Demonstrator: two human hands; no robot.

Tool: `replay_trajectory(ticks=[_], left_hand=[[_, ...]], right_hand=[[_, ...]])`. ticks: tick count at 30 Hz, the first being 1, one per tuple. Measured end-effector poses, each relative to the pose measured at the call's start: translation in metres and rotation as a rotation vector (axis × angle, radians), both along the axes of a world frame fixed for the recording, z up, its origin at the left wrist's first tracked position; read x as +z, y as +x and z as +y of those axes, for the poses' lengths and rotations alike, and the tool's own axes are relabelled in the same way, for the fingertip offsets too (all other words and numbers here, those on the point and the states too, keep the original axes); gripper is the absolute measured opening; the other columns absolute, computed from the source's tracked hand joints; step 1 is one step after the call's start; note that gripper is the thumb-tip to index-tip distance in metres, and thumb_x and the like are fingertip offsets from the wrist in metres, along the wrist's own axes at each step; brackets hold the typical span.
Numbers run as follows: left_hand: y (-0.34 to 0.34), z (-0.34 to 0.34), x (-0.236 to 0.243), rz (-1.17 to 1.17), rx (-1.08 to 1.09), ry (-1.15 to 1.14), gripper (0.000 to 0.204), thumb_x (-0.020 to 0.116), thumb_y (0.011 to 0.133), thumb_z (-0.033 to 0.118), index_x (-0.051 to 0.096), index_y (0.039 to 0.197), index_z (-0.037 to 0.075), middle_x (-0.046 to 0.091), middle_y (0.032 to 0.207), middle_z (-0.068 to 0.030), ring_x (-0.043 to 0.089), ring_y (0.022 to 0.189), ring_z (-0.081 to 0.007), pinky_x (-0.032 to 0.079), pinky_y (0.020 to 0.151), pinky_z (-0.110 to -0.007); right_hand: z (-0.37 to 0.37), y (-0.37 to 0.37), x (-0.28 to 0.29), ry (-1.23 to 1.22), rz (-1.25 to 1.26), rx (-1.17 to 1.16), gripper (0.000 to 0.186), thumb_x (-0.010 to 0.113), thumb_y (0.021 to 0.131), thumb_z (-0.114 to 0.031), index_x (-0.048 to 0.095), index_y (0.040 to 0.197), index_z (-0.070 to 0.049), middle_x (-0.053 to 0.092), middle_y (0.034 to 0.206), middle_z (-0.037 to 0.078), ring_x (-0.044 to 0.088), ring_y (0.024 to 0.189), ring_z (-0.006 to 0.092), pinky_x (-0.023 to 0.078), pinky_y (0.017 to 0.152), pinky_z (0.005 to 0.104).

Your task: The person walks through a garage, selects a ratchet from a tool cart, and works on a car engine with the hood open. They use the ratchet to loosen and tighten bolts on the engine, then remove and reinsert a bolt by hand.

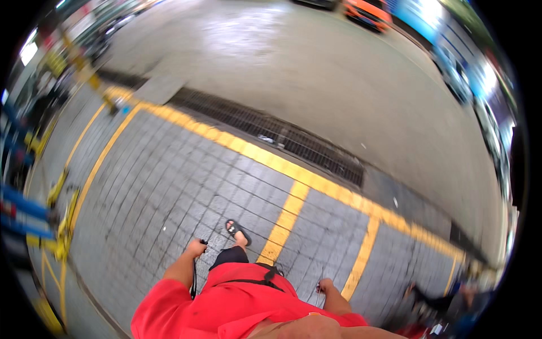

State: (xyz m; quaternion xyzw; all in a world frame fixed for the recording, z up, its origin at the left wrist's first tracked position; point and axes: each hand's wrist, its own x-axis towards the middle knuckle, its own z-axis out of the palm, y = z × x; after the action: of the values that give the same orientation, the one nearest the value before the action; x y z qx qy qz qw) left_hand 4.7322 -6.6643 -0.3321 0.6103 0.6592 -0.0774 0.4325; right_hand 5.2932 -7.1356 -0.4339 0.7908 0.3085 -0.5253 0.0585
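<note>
My left hand (196,247) hangs at my left side, closed around something black. A dark end pokes out by the thumb, and a thin black strip (194,279) like a cord or strap runs down beside my forearm. At my other side, my right hand (325,285) is closed on a thin, shiny rod-like thing (318,296), too small to name. One foot in a black slide sandal (237,232) shows ahead of me on the grey tiles. I wear a red shirt (248,299) with a black strap across it.
Yellow lines (285,223) cross the tiled floor. A drain grate (265,127) runs along its edge. Blue and yellow lift posts (25,206) with low yellow arms stand at left. Beyond is a road with an orange car (368,12); a blurred person (435,302) is at lower right.
</note>
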Motion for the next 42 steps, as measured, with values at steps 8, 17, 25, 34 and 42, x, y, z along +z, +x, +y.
replay_trajectory(ticks=[8,17,25,34,42], left_hand=[[-0.127,0.111,-0.050,0.092,0.053,-0.161,0.031,0.068,0.076,0.030,0.072,0.078,0.000,0.070,0.081,-0.0230,0.070,0.077,-0.0351,0.055,0.067,-0.044],[-0.170,0.400,0.065,-0.223,0.386,0.173,0.041,0.071,0.077,0.030,0.069,0.105,0.000,0.072,0.088,-0.0165,0.070,0.082,-0.0296,0.053,0.074,-0.041],[-0.330,0.509,0.076,-0.108,0.765,0.226,0.038,0.070,0.078,0.030,0.068,0.099,-0.002,0.071,0.081,-0.0164,0.069,0.071,-0.0271,0.052,0.065,-0.039],[-0.458,0.392,-0.013,0.421,0.463,-0.142,0.024,0.066,0.079,0.025,0.076,0.085,0.004,0.072,0.077,-0.0192,0.073,0.076,-0.0316,0.056,0.067,-0.043],[-0.629,0.572,-0.030,0.183,0.648,-0.369,0.025,0.062,0.083,0.028,0.074,0.093,0.008,0.072,0.090,-0.0179,0.070,0.085,-0.0317,0.054,0.078,-0.047]], right_hand=[[0.337,-0.057,0.085,-0.146,0.274,-0.468,0.026,0.046,0.097,-0.016,0.065,0.107,-0.001,0.050,0.061,0.006,0.042,0.046,0.0187,0.033,0.039,0.0352],[0.646,-0.105,0.101,-0.248,0.194,-0.195,0.019,0.059,0.091,-0.019,0.067,0.099,-0.004,0.054,0.066,0.008,0.048,0.054,0.0235,0.038,0.047,0.0367],[1.009,-0.204,0.065,-0.262,-0.089,0.726,0.023,0.062,0.085,-0.025,0.072,0.100,-0.010,0.067,0.087,0.011,0.062,0.082,0.0350,0.049,0.068,0.0420],[1.560,-0.521,0.105,0.846,-0.033,0.872,0.040,0.061,0.090,-0.033,0.068,0.111,0.000,0.071,0.098,0.021,0.068,0.087,0.0350,0.054,0.079,0.0427],[1.715,-0.785,0.195,0.659,0.154,0.819,0.039,0.050,0.097,-0.025,0.060,0.127,-0.002,0.070,0.094,0.016,0.067,0.085,0.0278,0.054,0.078,0.0376]])
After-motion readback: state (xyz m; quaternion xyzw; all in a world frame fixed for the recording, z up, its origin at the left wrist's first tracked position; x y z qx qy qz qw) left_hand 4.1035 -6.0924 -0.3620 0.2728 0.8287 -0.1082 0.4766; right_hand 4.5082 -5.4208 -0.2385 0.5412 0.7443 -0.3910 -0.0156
